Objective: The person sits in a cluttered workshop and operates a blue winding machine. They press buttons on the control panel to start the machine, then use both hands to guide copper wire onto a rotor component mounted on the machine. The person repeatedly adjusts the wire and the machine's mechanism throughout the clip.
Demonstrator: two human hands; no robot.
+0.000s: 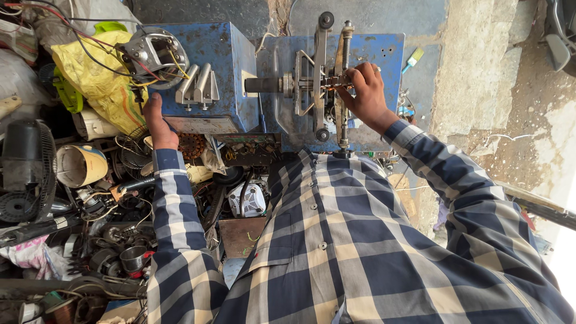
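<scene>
The right hand is curled around a copper-wound core at twelve o'clock in the steel winding frame. The left hand is pressed flat, fingers extended, against the chipped blue metal box at ten o'clock.

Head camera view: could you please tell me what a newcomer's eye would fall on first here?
First comes the blue metal machine at top centre, with the right hand gripping a copper-wound part in its upright steel frame. The left hand rests on the machine's lower left edge. At the left lies a dense heap of motor and fan parts below a yellow sack.
</scene>
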